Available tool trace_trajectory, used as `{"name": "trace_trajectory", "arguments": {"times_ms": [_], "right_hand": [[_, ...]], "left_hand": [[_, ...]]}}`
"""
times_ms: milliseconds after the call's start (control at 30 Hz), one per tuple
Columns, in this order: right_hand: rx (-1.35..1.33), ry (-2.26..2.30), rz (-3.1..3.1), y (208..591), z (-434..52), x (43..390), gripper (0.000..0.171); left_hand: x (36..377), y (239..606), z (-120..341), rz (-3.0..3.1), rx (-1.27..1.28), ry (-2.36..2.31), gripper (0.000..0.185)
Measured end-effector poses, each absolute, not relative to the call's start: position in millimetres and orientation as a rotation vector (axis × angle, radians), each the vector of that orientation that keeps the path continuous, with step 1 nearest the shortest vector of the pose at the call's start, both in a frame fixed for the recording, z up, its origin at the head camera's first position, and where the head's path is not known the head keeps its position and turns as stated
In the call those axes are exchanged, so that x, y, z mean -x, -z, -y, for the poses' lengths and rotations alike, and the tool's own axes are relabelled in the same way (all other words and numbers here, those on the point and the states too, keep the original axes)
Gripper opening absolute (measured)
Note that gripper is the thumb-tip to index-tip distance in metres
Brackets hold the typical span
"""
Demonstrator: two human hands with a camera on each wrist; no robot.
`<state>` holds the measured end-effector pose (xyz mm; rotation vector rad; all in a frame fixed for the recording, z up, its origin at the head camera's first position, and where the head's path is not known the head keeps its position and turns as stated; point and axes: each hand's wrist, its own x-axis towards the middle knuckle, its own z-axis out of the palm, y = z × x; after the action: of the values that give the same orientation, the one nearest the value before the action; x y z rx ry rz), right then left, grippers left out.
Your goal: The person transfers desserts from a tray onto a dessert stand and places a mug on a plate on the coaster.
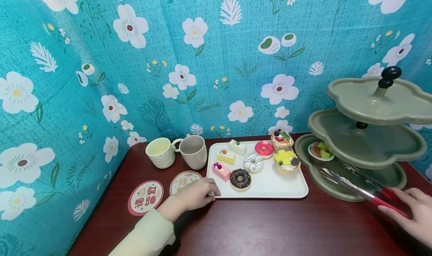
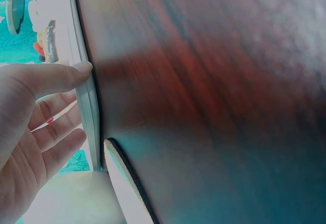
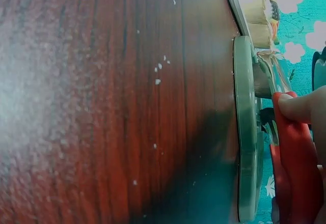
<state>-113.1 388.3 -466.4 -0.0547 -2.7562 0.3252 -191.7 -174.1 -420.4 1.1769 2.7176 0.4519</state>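
At the near-left corner of the white tray (image 1: 270, 188), my left hand (image 1: 199, 193) grips the rim, its thumb on the front edge in the left wrist view. Pastries stand on the tray: a chocolate donut (image 1: 240, 179), a pink cake slice (image 1: 221, 171) and several others. My right hand (image 1: 416, 209) holds tongs (image 1: 351, 185) by their red handles (image 3: 298, 163). The tongs' metal arms are spread apart over the bottom tier (image 1: 337, 192) of a green three-tier stand. A fruit tart (image 1: 322, 152) sits on that tier, just beyond the tong tips.
Two mugs, one cream (image 1: 161, 154) and one grey (image 1: 194, 152), stand left of the tray. Two round coasters lie before them, one red-rimmed (image 1: 146, 198). The stand's middle tier (image 1: 381, 143) overhangs the bottom one. A flowered blue cloth (image 1: 209, 60) hangs behind the table.
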Motion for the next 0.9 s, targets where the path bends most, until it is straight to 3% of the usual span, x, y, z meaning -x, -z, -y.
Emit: {"name": "trace_trajectory", "arguments": {"times_ms": [600, 900], "right_hand": [[0.008, -0.341, 2.748, 466.2, -382.9, 106.8, 0.085], [-0.169, -0.344, 2.626, 466.5, -382.3, 106.2, 0.082]], "left_hand": [[191.3, 418.5, 175.9, -2.718, -1.139, -0.456, 0.013], [190.8, 422.2, 175.0, -2.716, -1.137, -0.494, 0.014]]}}
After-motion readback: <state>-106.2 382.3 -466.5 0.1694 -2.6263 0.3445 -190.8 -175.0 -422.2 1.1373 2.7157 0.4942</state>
